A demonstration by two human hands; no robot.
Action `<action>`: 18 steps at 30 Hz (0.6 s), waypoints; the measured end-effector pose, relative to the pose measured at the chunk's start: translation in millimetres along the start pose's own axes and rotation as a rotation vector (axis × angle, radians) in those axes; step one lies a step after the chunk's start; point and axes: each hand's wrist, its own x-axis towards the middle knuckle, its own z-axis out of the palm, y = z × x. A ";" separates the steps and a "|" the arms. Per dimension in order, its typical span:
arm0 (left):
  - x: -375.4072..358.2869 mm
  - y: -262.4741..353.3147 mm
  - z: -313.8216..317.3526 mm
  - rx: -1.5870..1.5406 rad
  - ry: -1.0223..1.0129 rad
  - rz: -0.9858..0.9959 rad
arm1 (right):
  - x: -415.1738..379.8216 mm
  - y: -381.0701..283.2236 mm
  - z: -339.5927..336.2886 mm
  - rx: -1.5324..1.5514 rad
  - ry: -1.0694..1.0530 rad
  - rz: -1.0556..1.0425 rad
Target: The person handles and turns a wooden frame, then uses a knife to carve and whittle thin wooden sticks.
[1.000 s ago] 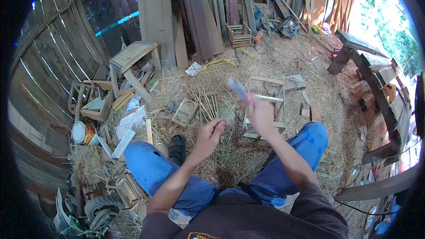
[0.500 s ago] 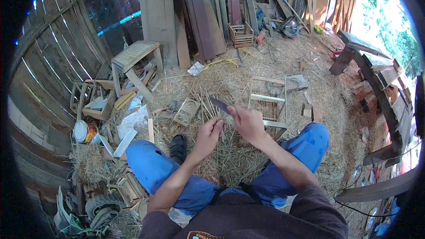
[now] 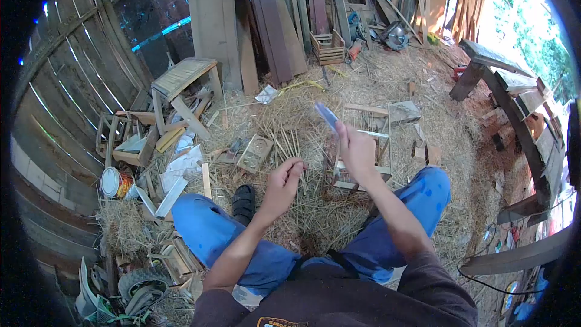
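My right hand (image 3: 360, 156) grips a knife (image 3: 327, 116), its blade pointing up and away to the left. My left hand (image 3: 282, 188) is closed in a pinch, lower and to the left of the knife. Whatever sits between those fingertips is too small to make out. Just beyond my left hand, several thin sticks (image 3: 284, 143) lie fanned out on the litter. A small wooden block with a round recess (image 3: 255, 153) rests left of the sticks. Partly behind my right hand is a slatted wooden frame (image 3: 385, 145) on the ground.
Shavings and straw (image 3: 327, 218) cover the floor between my knees. To the left stand a small wooden table (image 3: 184, 75) and a paint can (image 3: 115, 181). A slatted crate (image 3: 328, 48) sits near leaning boards (image 3: 266, 18). A heavy bench (image 3: 520, 109) runs along the right.
My right hand has risen to the right with the knife, away from my left hand. The left hand has shifted slightly left and stays closed.
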 end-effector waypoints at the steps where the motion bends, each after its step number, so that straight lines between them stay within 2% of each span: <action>1: 0.2 0.9 0.7 0.005 -0.012 -0.011 | 0.4 1.7 -3.9 0.004 -0.024 0.019; 4: -1.9 -1.2 1.7 -0.025 -0.013 -0.081 | -25.8 -3.1 11.1 0.043 0.021 -0.225; 5: -1.4 -1.3 1.1 -0.040 -0.005 -0.107 | -33.6 -10.4 14.6 0.059 -0.091 -0.178; 8: 1.4 9.2 -3.1 0.006 0.003 -0.091 | -20.2 -17.4 15.7 0.212 0.072 -0.320; 9: 1.4 12.0 -3.8 0.011 -0.001 -0.096 | -10.5 -6.0 20.8 0.134 0.135 -0.247; 12: 0.3 11.9 0.2 0.015 0.000 -0.071 | 8.9 5.3 3.1 -0.060 -0.021 -0.015; 16: 1.4 -1.1 3.2 0.036 0.085 0.020 | -21.6 -15.8 14.5 0.118 -0.032 -0.207; 17: 1.5 -1.3 0.9 0.051 0.112 0.027 | -18.7 -19.5 12.9 0.050 -0.097 -0.197; 18: 2.6 0.7 -2.0 0.044 0.105 0.015 | -13.6 -19.8 13.3 0.073 -0.057 -0.193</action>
